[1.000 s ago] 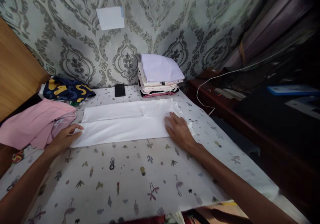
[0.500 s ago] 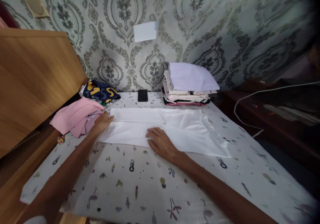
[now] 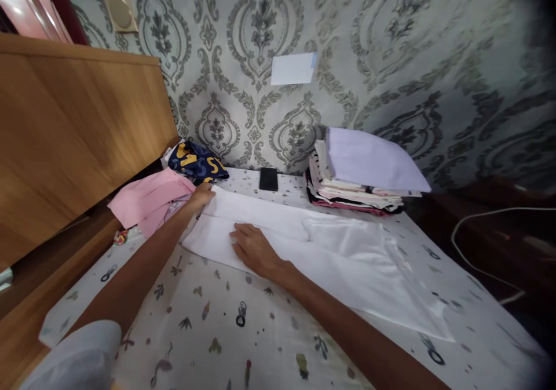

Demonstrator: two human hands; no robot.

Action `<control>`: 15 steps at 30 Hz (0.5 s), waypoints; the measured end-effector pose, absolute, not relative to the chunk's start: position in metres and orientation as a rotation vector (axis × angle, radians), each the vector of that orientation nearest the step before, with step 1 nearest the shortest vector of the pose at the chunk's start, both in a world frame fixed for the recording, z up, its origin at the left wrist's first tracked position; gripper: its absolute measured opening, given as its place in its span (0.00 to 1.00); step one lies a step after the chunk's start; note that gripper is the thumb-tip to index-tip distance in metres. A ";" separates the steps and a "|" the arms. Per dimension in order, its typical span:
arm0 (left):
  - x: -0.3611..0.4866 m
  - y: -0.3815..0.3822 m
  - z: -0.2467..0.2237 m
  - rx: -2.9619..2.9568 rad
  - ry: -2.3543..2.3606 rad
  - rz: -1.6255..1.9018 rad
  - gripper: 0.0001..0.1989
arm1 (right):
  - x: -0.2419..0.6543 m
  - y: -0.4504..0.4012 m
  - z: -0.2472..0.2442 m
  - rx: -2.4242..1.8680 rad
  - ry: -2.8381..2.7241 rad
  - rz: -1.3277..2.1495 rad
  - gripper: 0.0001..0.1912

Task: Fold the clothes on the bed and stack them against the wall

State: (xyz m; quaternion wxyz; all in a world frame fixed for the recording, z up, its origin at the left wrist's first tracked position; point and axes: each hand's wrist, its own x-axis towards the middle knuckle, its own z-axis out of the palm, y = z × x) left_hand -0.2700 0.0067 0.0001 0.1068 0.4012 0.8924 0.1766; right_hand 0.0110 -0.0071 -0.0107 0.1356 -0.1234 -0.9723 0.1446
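Your right hand (image 3: pixel 255 252) is sliding left, fingers open on cloth (image 3: pixel 343 271) | left hand (image 3: pixel 201 196) grip: can't tell | pushing could be wrinkling it

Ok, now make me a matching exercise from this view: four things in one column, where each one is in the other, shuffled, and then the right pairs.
Things
1. White cloth
2. Dark flat object
3. Pink cloth
4. Folded stack

Places
A. Near the wall, beneath a lilac piece
B. Under the right hand
C. To the left of the left hand
D. Between the navy patterned cloth and the clothes pile

Pairs: 1-B, 2-D, 3-C, 4-A
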 end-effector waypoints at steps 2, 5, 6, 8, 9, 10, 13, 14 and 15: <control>-0.274 0.010 -0.001 1.204 2.612 0.568 0.04 | 0.003 -0.010 -0.015 -0.287 -2.824 0.411 0.15; -0.274 0.007 0.000 1.217 2.563 0.615 0.05 | -0.006 -0.011 -0.019 -0.256 -2.831 0.418 0.15; -0.272 0.003 0.001 1.218 2.549 0.632 0.07 | -0.010 -0.011 -0.019 -0.257 -2.836 0.432 0.15; -0.268 -0.011 0.004 1.226 2.538 0.673 0.11 | -0.019 -0.008 -0.018 -0.267 -2.835 0.471 0.16; -0.266 -0.022 0.004 1.248 2.545 0.697 0.14 | -0.025 -0.007 -0.017 -0.272 -2.827 0.491 0.16; -0.263 -0.035 0.005 1.286 2.560 0.723 0.16 | -0.032 -0.005 -0.017 -0.272 -2.816 0.508 0.16; -0.257 -0.082 0.002 1.398 2.538 0.775 0.14 | -0.055 -0.001 -0.017 -0.318 -2.772 0.538 0.17; -0.255 -0.097 -0.001 1.392 2.472 0.798 0.12 | -0.064 0.001 -0.017 -0.362 -2.761 0.546 0.16; -0.253 -0.110 -0.003 1.348 2.378 0.836 0.11 | -0.073 0.002 -0.017 -0.418 -2.749 0.560 0.15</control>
